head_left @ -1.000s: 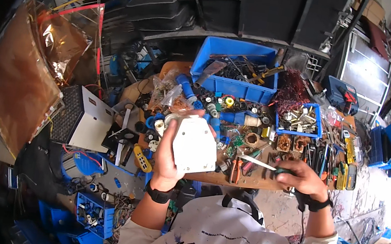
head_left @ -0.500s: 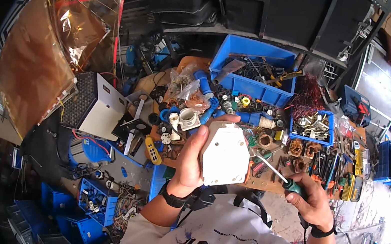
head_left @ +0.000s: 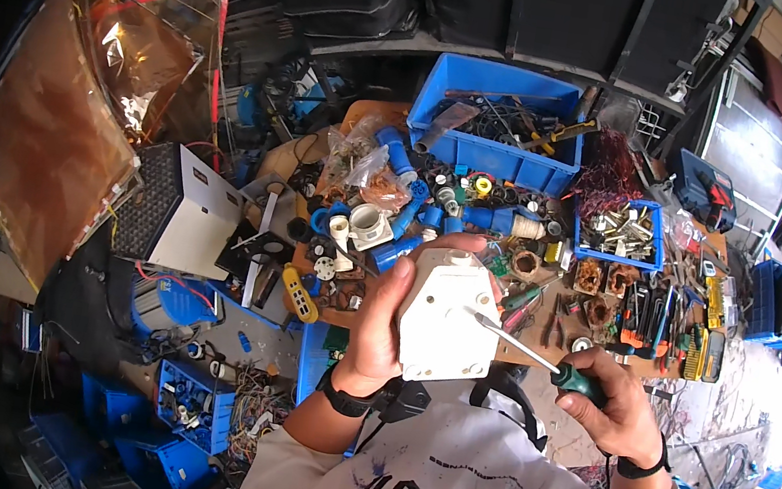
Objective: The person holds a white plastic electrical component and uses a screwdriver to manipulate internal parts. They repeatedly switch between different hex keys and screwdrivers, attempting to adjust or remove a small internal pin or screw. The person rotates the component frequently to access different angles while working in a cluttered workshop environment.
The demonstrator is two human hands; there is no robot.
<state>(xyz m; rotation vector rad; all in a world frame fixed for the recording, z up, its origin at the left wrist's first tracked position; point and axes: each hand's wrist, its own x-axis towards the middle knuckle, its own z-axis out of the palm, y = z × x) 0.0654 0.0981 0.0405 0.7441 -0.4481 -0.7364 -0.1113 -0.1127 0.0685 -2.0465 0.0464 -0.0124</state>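
A person worked over a cluttered tabletop (head_left: pixel 336 318), its near edge crossing the middle of the frame. Just right of the frame's centre, a white angular housing (head_left: pixel 446 334) was held up in the left hand (head_left: pixel 377 339), the thumb along its left side and the other fingers wrapped behind it, one showing above its top edge. At right of centre, the right hand (head_left: pixel 625 406) had its fingers closed round the green handle of a screwdriver (head_left: pixel 581 382). The shaft slanted up and leftward across the housing's face; I could not tell whether the tip was seated in anything. To my eye, good work here called for a firm left grip, the shaft brought square to the face, and steady pressure, with the left fingers clear of the tip should it slip.
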